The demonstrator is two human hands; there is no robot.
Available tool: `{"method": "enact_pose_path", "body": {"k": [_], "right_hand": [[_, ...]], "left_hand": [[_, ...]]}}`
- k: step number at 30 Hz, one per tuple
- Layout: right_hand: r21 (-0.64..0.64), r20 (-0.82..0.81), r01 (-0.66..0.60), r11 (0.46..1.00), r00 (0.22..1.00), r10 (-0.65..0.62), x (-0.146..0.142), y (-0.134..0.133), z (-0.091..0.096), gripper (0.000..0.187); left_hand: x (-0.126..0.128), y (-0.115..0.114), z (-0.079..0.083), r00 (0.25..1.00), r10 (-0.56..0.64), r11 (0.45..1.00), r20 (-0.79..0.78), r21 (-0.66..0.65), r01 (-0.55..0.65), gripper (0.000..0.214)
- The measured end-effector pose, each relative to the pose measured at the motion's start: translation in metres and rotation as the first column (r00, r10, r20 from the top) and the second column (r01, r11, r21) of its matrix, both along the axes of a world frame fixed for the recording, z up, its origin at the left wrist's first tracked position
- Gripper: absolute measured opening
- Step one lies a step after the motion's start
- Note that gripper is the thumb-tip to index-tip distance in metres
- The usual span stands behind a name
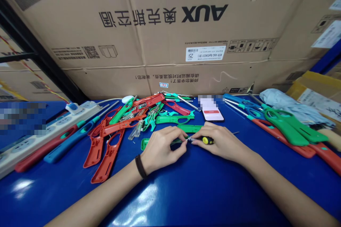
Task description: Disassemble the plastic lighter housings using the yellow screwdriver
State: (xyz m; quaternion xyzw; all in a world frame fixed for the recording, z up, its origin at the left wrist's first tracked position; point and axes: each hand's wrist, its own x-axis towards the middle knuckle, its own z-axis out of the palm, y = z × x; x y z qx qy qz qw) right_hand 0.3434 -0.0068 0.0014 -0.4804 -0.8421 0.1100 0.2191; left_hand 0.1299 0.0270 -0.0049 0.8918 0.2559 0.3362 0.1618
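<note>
Black screwdriver (209, 140) held, right hand (221, 142) faces left hand (160, 149), fingers (179, 152) pinching a tiny part (189, 139).

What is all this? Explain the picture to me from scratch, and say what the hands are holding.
There is no machine: these are a person's bare hands, seen by a camera worn on the head, facing forward and down. The left hand and right hand meet at a small part, too small to identify, pinched at the fingertips. The right also holds a black-and-yellow tool handle. On the blue table lie orange casing pieces, a phone, a white power strip and, at right, what look like long-nosed lighters. A cardboard box stands behind.
</note>
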Motion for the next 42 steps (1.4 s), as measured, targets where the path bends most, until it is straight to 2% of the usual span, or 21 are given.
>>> {"method": "enact_pose_path", "body": {"k": [4, 10, 12, 14, 19, 25, 29, 36, 42], "right_hand": [[0.008, -0.014, -0.005, 1.000, 1.000, 0.006, -0.0013, 0.0001, -0.0008, 0.017], [0.017, -0.011, -0.018, 1.000, 1.000, 0.018, -0.0027, 0.0008, -0.0026, 0.018], [0.026, -0.015, -0.020, 0.999, 1.000, 0.021, -0.0027, 0.0009, -0.0031, 0.019], [0.026, -0.016, -0.017, 1.000, 1.000, 0.017, -0.0028, 0.0008, -0.0030, 0.019], [0.011, -0.013, -0.014, 1.000, 1.000, 0.014, -0.0034, 0.0006, -0.0017, 0.018], [0.034, -0.018, -0.015, 0.999, 1.000, 0.016, -0.0019, 0.0006, -0.0022, 0.016], [0.033, -0.023, -0.025, 0.999, 0.999, 0.026, -0.0008, -0.0001, -0.0021, 0.017], [0.076, -0.004, -0.021, 0.997, 1.000, 0.022, 0.0018, 0.0005, -0.0045, 0.018], [0.096, 0.012, -0.033, 0.995, 0.999, 0.032, 0.0010, 0.0000, -0.0027, 0.017]], "left_hand": [[0.0028, -0.0014, 0.0029, 0.997, 0.071, 0.992, -0.011, -0.103, -0.072, 0.009], [0.0037, 0.0037, -0.0011, 0.988, 0.071, 0.950, 0.137, -0.312, -0.025, 0.006], [0.0031, 0.0051, -0.0030, 0.983, 0.068, 0.937, 0.171, -0.349, -0.004, 0.017], [0.0027, 0.0052, -0.0035, 0.986, 0.049, 0.943, 0.159, -0.332, 0.007, 0.023], [0.0037, 0.0025, -0.0003, 0.993, 0.026, 0.971, 0.114, -0.239, 0.002, 0.012], [0.0031, 0.0024, 0.0019, 0.989, 0.082, 0.950, 0.120, -0.311, -0.042, 0.012], [0.0023, 0.0036, -0.0001, 0.988, 0.071, 0.912, 0.136, -0.410, -0.009, 0.009], [0.0026, 0.0063, -0.0022, 0.977, 0.104, 0.800, 0.188, -0.599, 0.030, 0.007], [0.0033, 0.0061, -0.0016, 0.972, 0.117, 0.773, 0.204, -0.634, 0.040, 0.006]]}}
